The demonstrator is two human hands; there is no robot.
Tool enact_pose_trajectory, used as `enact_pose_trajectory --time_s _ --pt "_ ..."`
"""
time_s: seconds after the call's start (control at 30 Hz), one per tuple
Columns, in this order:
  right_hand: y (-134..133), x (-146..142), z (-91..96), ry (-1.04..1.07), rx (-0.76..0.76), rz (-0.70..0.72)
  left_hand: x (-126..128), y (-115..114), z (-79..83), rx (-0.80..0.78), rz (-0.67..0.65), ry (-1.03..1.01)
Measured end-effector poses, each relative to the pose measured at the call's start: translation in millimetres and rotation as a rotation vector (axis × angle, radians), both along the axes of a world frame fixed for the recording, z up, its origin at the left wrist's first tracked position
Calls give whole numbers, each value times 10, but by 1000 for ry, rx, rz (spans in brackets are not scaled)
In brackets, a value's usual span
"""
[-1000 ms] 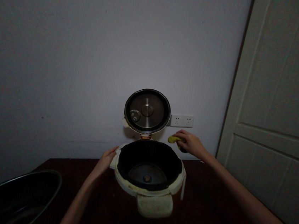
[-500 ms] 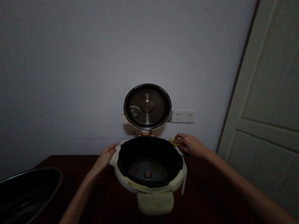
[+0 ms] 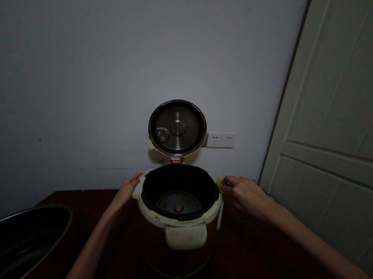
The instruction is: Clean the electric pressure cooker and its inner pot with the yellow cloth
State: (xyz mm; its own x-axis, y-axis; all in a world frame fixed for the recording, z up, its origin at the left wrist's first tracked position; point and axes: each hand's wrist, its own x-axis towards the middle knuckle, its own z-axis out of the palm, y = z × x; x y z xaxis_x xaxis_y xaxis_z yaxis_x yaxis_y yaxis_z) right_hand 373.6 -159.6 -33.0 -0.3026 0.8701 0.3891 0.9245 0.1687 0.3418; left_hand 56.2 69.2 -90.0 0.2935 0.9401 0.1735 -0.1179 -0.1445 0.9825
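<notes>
An electric pressure cooker (image 3: 189, 236) stands in front of me with its lid (image 3: 186, 140) tipped up on the rear hinge. Its dark inside (image 3: 164, 186) holds no inner pot, and a round sensor (image 3: 178, 208) shows at the bottom. My left hand (image 3: 130, 187) is closed around the white side handle at the cooker's left; some fingers are hidden. At the right rear of the rim, my right hand (image 3: 242, 192) pinches a small yellow sponge (image 3: 220, 185) against the edge.
A large dark pot (image 3: 30, 234) with a shiny rim is at the lower left, partly out of view. Behind the cooker, a pale wall carries a double socket (image 3: 221, 140). A panelled door (image 3: 334, 128) rises on the right. Everything stands on a dark red tabletop (image 3: 247, 257).
My right hand has slid the yellow sponge outward and forward along the right side of the rim. My left hand stays on the handle. The whole view has shifted slightly.
</notes>
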Motion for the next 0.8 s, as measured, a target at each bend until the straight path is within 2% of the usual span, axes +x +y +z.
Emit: enact_pose_trajectory --time_s 0.1,0.27,0.53,0.6,0.7,0.8 --pt "-108 -107 10 -42 -21 -11 -8 27 -30 9 -2 3" --pt "-301 -313 46 -63 9 47 -6 45 -62 36 13 14" --pt "-458 -882 136 -50 -37 175 11 -52 -9 43 28 -15" --pt "-466 -950 206 9 -96 206 11 -64 -8 43 34 -21" --pt "-481 -913 345 216 -161 262 11 -29 -43 41 18 -12" --pt "-505 -763 463 419 -129 281 3 47 -85 33 14 17"
